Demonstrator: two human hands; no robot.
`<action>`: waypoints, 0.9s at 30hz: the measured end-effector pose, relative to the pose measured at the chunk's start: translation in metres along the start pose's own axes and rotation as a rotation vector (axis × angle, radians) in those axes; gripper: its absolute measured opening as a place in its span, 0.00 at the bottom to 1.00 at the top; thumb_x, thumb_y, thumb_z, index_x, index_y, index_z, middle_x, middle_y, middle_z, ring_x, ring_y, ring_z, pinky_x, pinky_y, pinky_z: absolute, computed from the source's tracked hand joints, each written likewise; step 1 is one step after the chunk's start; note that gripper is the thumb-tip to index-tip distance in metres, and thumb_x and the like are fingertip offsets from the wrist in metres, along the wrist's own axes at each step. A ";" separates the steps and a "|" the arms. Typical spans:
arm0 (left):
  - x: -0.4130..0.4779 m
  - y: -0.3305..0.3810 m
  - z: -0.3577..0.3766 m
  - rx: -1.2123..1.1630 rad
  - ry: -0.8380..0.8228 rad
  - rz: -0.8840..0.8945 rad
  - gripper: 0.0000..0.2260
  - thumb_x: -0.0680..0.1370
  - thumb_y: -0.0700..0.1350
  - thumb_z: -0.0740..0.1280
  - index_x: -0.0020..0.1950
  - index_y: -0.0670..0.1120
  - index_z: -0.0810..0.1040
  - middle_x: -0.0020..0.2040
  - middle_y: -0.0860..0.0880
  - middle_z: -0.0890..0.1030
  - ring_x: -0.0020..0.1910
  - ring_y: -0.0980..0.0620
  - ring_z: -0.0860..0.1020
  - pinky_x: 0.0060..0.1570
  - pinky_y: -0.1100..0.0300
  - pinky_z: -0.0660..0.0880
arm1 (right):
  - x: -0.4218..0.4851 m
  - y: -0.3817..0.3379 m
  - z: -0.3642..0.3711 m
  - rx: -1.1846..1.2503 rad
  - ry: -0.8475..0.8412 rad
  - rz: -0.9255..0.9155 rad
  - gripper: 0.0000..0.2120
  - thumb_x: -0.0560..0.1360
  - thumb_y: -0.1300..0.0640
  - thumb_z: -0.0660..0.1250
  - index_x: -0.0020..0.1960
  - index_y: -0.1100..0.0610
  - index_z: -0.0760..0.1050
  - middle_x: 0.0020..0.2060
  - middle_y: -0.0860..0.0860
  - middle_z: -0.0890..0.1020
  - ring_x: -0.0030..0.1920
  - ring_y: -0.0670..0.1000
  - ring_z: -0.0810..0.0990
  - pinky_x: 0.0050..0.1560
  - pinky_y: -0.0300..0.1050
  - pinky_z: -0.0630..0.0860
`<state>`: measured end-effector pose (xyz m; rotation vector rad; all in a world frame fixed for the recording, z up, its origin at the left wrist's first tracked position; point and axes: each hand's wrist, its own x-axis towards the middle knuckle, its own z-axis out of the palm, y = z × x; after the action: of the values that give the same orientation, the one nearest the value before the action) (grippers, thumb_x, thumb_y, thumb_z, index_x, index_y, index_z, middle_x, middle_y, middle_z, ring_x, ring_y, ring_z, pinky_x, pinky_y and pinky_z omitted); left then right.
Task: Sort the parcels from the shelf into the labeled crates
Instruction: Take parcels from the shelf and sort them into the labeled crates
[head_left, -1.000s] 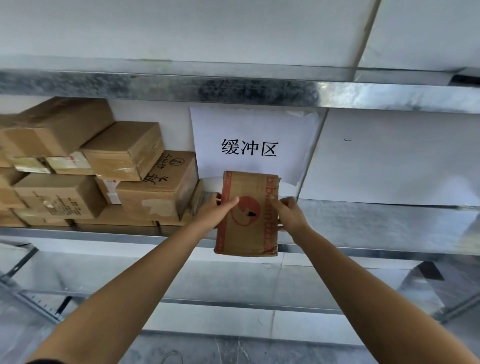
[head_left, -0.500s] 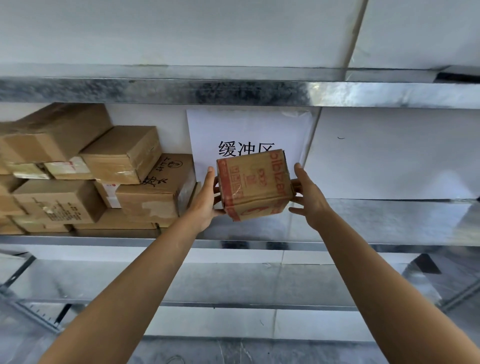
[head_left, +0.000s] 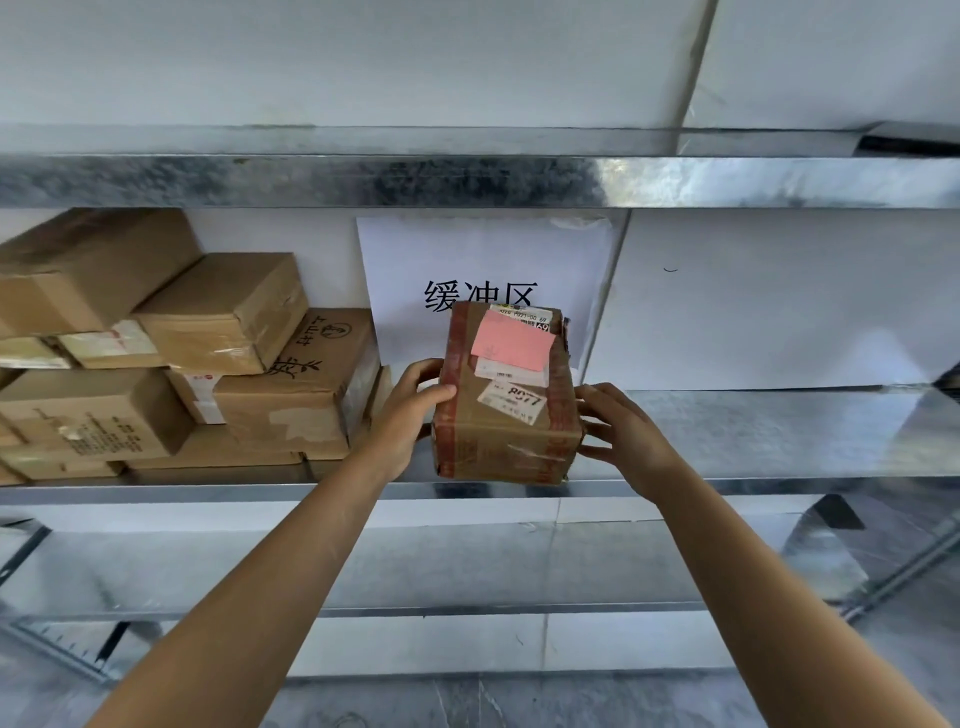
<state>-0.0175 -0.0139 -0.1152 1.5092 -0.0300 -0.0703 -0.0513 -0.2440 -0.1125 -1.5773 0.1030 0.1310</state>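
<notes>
Hands (head_left: 402, 418) (head_left: 626, 441) hold parcel (head_left: 498, 436) beside stacked boxes (head_left: 291, 400), overlapping sign (head_left: 467, 249).

Both bare arms reached forward and up, forearms converging. The left hand (head_left: 408, 415) gripped the left edge of the parcel (head_left: 498, 447), thumb laid across its front face, the other digits wrapped behind. The right hand (head_left: 626, 436) sat at the opposite side, fingers (head_left: 602, 400) spread and nearly straight, tips against the cardboard. Palms faced each other.
</notes>
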 end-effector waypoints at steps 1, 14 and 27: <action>0.000 0.000 0.001 0.020 -0.001 0.015 0.09 0.78 0.39 0.61 0.56 0.49 0.72 0.50 0.53 0.77 0.52 0.52 0.76 0.47 0.58 0.72 | -0.001 0.001 0.000 0.006 0.015 -0.002 0.10 0.79 0.48 0.60 0.48 0.55 0.71 0.50 0.51 0.81 0.55 0.53 0.77 0.59 0.55 0.72; 0.005 0.005 0.041 0.151 0.049 0.013 0.17 0.73 0.49 0.70 0.57 0.47 0.70 0.53 0.52 0.76 0.47 0.58 0.76 0.42 0.63 0.74 | -0.017 0.010 -0.008 -0.009 0.227 -0.148 0.06 0.77 0.55 0.64 0.45 0.56 0.70 0.49 0.53 0.79 0.47 0.51 0.80 0.43 0.42 0.78; 0.001 0.010 0.147 0.251 -0.350 0.136 0.26 0.69 0.42 0.74 0.64 0.48 0.67 0.60 0.52 0.73 0.63 0.50 0.73 0.61 0.49 0.73 | -0.080 0.014 -0.096 -0.241 0.476 -0.297 0.35 0.70 0.52 0.72 0.71 0.39 0.58 0.62 0.52 0.69 0.57 0.50 0.75 0.43 0.35 0.79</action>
<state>-0.0255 -0.1602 -0.0961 1.7258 -0.4358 -0.2281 -0.1304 -0.3413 -0.1139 -1.8197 0.2284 -0.4834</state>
